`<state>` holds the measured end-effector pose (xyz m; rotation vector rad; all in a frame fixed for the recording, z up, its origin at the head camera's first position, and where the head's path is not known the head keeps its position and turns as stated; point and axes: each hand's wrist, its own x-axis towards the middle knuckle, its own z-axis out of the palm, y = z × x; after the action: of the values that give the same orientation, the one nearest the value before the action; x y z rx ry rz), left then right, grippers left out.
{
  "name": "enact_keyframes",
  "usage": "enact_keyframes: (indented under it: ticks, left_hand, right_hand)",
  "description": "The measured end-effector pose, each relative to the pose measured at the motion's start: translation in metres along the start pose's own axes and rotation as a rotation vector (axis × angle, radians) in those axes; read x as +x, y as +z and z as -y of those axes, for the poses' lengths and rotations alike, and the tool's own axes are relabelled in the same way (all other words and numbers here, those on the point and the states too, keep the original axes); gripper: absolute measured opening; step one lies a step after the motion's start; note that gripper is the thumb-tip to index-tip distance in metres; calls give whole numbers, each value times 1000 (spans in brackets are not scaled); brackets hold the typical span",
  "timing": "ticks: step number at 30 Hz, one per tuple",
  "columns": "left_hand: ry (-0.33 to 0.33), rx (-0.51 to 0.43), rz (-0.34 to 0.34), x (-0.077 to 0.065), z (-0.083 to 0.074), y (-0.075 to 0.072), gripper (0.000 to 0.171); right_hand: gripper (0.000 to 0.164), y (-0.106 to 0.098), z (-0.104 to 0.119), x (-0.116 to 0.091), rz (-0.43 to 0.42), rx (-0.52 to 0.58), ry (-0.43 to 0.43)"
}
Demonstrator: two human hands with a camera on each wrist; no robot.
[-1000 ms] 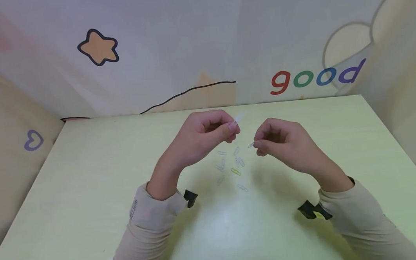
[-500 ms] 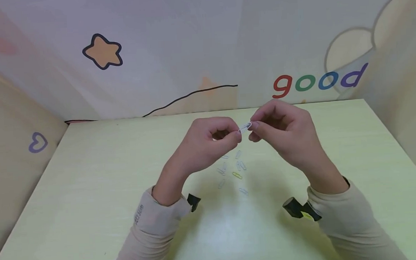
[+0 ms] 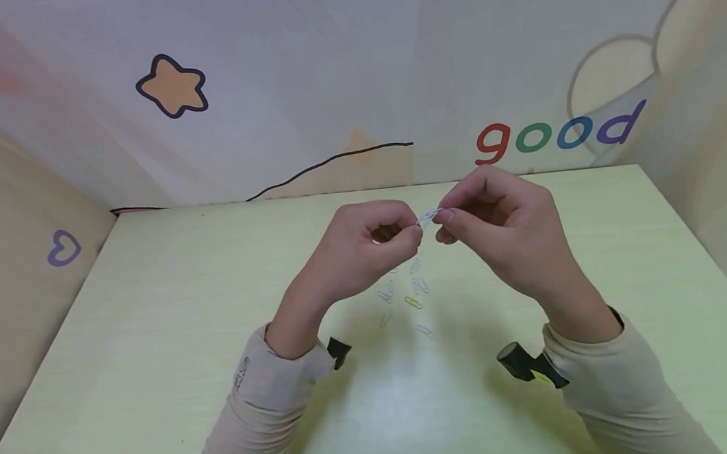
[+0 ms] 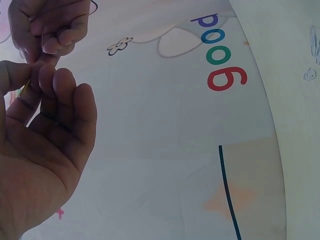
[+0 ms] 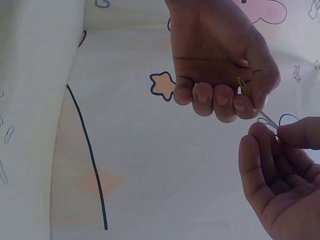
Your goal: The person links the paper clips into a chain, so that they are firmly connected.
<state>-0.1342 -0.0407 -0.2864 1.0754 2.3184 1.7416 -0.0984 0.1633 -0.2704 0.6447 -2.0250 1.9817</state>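
Note:
Above the far part of the table, my left hand (image 3: 367, 247) and right hand (image 3: 512, 236) meet almost fingertip to fingertip. Pale wire paper clips (image 3: 427, 217) bridge the small gap, pinched between thumb and forefinger at either end. In the right wrist view, the end of a yellow paper clip (image 5: 243, 85) pokes out behind the left fingers, and white wire loops (image 5: 268, 120) run toward the right thumb. How the clips are joined is hidden by the fingertips. The left wrist view shows a thin yellow strip (image 4: 24, 90) beside the left thumb.
Below the hands, several pale paper clips (image 3: 425, 331) lie scattered on the light green table (image 3: 159, 334), along with a yellow paper clip (image 3: 413, 302). A printed cloth wall (image 3: 307, 86) rises at the table's back edge. Black wrist devices (image 3: 518, 361) stick out from the sleeves.
The hands were apart one second ago, each with a clip. My right hand has moved up and left to the left hand's clip, and the clips now overlap between the fingertips.

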Motion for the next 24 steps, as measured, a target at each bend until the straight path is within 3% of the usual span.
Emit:
enact_keyframes:
  ticks: [8, 16, 24]
  left_hand:
    - [-10, -17, 2, 0, 2, 1, 20]
    - [-17, -29, 19, 1, 2, 1, 19]
    - [-53, -67, 84, 1, 5, -2, 17]
  right_hand:
    - [7, -2, 2, 0, -25, -10, -8]
    - [6, -7, 6, -1, -16, 49, -9]
    - [5, -7, 9, -1, -16, 69, -18]
